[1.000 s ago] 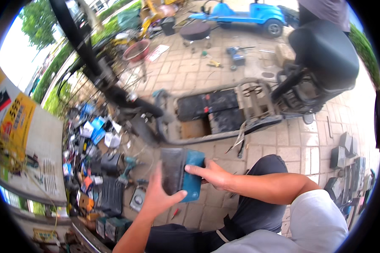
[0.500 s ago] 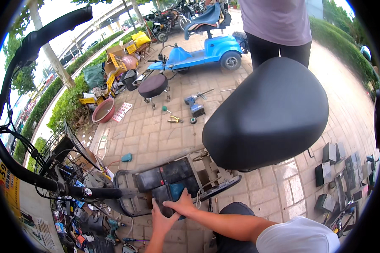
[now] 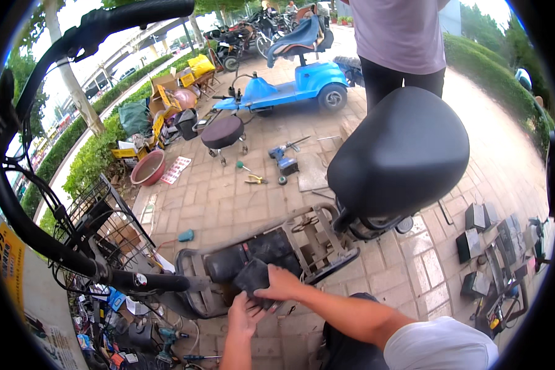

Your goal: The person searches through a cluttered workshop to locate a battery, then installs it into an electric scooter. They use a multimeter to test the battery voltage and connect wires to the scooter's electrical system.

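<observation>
My right hand (image 3: 277,285) grips a dark battery block (image 3: 253,276), tilted over the open footboard frame (image 3: 205,302) of an electric scooter. My left hand (image 3: 246,314) is at the block's lower left, palm partly turned up, fingertips curled against its underside. Other black batteries (image 3: 224,262) lie in the frame beside the held one. The large black seat (image 3: 398,151) rises at the right of the frame, and the steering column (image 3: 157,280) crosses to its left.
A person (image 3: 398,37) stands behind the seat. A blue scooter (image 3: 271,92), round stool (image 3: 222,131), red basin (image 3: 148,168) and cordless drill (image 3: 285,161) are on the paving. Spare batteries (image 3: 468,245) lie at right, piled parts (image 3: 123,327) lower left, handlebar (image 3: 135,12) upper left.
The block has moved from over the ground into the footboard's battery bay, its blue face now hidden. My left hand has dropped lower beneath it. The view has swung upward.
</observation>
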The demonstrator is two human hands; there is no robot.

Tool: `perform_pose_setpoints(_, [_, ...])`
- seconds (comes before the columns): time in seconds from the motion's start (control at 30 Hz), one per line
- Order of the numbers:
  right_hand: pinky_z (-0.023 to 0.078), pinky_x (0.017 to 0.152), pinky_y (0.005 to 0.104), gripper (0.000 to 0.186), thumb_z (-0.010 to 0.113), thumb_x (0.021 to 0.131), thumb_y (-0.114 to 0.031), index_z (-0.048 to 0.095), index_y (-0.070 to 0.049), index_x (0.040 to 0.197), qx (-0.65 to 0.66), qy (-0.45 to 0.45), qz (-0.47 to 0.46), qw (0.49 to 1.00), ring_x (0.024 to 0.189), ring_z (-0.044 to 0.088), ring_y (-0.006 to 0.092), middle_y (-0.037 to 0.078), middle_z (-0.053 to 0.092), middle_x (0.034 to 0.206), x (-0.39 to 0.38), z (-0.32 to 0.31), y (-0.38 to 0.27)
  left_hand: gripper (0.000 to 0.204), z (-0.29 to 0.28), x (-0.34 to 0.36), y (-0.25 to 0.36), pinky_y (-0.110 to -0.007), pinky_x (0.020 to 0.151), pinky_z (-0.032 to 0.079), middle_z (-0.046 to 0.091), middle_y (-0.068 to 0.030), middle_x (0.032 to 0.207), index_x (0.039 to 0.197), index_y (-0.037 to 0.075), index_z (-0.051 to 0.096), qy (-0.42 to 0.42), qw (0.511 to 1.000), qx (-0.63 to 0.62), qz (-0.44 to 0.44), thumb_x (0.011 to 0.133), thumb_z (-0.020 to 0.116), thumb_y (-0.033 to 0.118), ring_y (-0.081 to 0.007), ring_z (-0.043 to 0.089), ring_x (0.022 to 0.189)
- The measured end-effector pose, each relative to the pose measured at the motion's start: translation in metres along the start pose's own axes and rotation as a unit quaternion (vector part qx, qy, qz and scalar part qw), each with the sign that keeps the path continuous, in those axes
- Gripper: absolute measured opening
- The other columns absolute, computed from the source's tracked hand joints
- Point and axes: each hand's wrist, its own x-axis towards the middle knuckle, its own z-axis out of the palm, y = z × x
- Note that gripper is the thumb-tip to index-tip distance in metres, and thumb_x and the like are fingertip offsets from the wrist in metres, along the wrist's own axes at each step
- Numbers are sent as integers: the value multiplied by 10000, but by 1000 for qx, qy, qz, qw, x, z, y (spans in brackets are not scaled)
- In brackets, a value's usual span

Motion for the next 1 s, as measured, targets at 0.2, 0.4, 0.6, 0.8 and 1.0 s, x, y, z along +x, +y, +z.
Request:
perform_pose_setpoints(0.2, [430,906,543,1270,822,534,-555,179,96,1415,-231,89,32,968,1152,475,406,259,437,1263,-19,11,-51,637,-21,20,-15,-444,955,373,520,-112,1144,1288,41,471,-70,996,-52,-27,870,500,521,-309,490,1103])
perform_pose_setpoints(0.4, [399,910,493,1155,798,526,-392,232,41,1435,-278,147,34,949,1103,467,373,222,453,1203,-18,27,-61,647,-32,8,-33,-409,1022,300,495,-110,1246,1281,20,465,-91,991,-91,-38,902,441,544,-271,477,1159])
perform_pose_setpoints(0.6, [369,963,450,1084,819,491,-327,341,-45,1422,-324,47,-235,915,1130,468,378,227,474,1244,-2,34,-65,751,-42,-10,-16,-370,1016,299,511,-140,1230,1286,-11,448,-96,978,-184,-38,832,521,582,-251,486,1114])
perform_pose_setpoints(0.8, [360,993,421,1088,822,433,-256,389,-97,1419,-311,-52,-324,892,1149,472,355,195,485,1269,41,37,-90,754,-59,-2,-12,-373,1055,233,518,-149,1243,1277,-34,453,-58,978,-200,18,783,557,526,-258,474,1158])
perform_pose_setpoints(1.0, [347,1001,429,1044,815,439,-266,427,-91,1393,-285,-70,-333,896,1160,461,364,204,480,1269,69,40,-95,933,-65,14,8,-443,1115,149,442,-225,1320,1345,-133,318,-54,978,-193,51,753,589,536,-329,421,1243])
